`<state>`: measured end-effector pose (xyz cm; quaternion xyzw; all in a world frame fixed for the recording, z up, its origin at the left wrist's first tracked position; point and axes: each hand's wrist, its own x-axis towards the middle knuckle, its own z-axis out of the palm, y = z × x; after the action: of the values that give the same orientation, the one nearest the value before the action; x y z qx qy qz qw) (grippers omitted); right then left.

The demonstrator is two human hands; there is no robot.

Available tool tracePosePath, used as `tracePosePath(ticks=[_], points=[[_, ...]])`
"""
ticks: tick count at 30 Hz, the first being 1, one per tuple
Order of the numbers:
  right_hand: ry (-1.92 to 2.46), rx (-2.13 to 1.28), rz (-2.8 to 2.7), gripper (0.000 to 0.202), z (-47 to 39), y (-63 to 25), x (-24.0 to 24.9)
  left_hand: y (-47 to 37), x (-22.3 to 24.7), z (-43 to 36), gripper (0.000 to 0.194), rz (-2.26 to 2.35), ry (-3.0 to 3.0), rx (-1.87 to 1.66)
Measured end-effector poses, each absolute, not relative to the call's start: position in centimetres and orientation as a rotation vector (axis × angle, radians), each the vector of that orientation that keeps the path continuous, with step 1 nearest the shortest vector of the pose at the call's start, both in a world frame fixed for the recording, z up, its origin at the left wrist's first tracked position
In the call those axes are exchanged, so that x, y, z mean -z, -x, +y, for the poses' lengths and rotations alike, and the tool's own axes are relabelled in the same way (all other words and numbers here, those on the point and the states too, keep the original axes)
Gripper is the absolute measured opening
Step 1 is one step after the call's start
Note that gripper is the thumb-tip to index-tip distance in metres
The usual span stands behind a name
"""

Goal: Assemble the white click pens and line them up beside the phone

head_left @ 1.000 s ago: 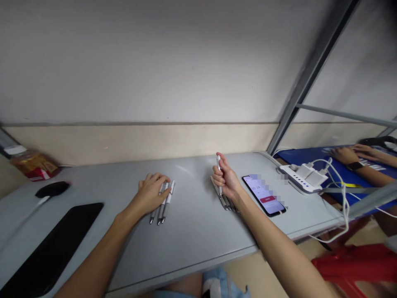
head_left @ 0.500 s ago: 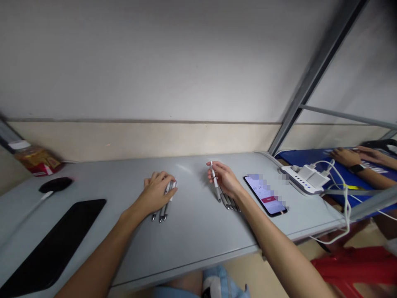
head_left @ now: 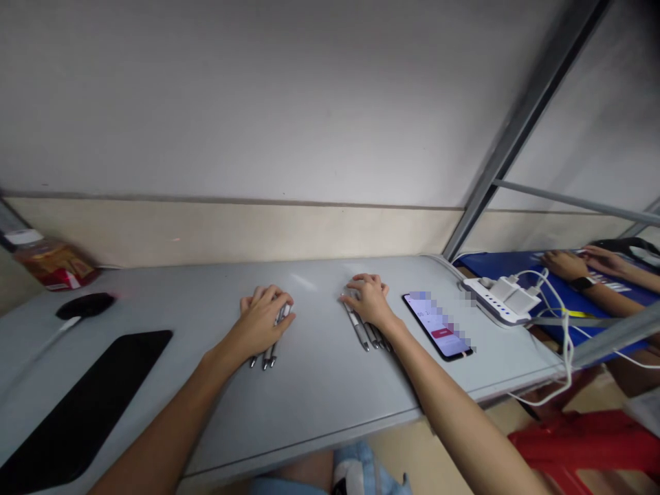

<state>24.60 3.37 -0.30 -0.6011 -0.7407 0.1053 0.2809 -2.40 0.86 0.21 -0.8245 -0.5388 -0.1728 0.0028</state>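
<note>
Grey bench (head_left: pixel 314 392), set against a wall (head_left: pixel 268 103) that is grey above and cream below. Left hand (head_left: pixel 264 317): laid palm-down, fingers curled over the left ballpoint pens (head_left: pixel 268 355); whether its grip is tight on any of them cannot be determined. At least 3 silver tips project from under the palm toward the near edge. Right hand (head_left: pixel 370 301): fingers bent over the right ballpoint pens (head_left: pixel 359 331), thumb at the upper end of the leftmost; firmness of this grip likewise cannot be determined. These lie side by side on the bench, tips toward the near edge, partly covered. The 2 groups are well apart.

Right of the right hand: smartphone (head_left: pixel 437 326), screen lit, display partly pixelated. Beyond it: white power strip (head_left: pixel 498 308) carrying 2 white chargers (head_left: pixel 522 298), with white cables (head_left: pixel 568 344). Left of the left hand: flat black slab (head_left: pixel 93 405); behind it, black rounded device (head_left: pixel 85 305) with a white lead, then white-lidded jar (head_left: pixel 54 262). Far right, past a grey metal post (head_left: pixel 485 184): co-worker's hands (head_left: pixel 564 265) over a blue surface (head_left: pixel 477 263), black watch (head_left: pixel 582 282) on 1 wrist.
</note>
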Motion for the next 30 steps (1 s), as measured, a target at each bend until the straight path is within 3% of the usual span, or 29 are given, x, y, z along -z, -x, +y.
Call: tracePosePath(ticks=[3, 18, 26, 30], points=[[1.567, -0.338, -2.058, 0.041, 2.9, -25.4, -0.3, 2.5, -0.1, 1.0, 0.022, -1.707, 2.580, 0.559], [1.521, -0.452, -2.077, 0.030, 2.6, -26.5, -1.4, 2.4, 0.0, 1.0, 0.025, -1.719, 2.595, 0.573], [1.532, -0.541, -2.246, 0.049, 2.8, -27.1, -0.8, 2.3, -0.1, 0.8, 0.026, -1.706, 2.608, 0.577], [1.559, -0.533, -2.236, 0.048, 2.9, -27.2, -0.8, 2.3, -0.1, 0.7, 0.023, -1.699, 2.607, 0.589]])
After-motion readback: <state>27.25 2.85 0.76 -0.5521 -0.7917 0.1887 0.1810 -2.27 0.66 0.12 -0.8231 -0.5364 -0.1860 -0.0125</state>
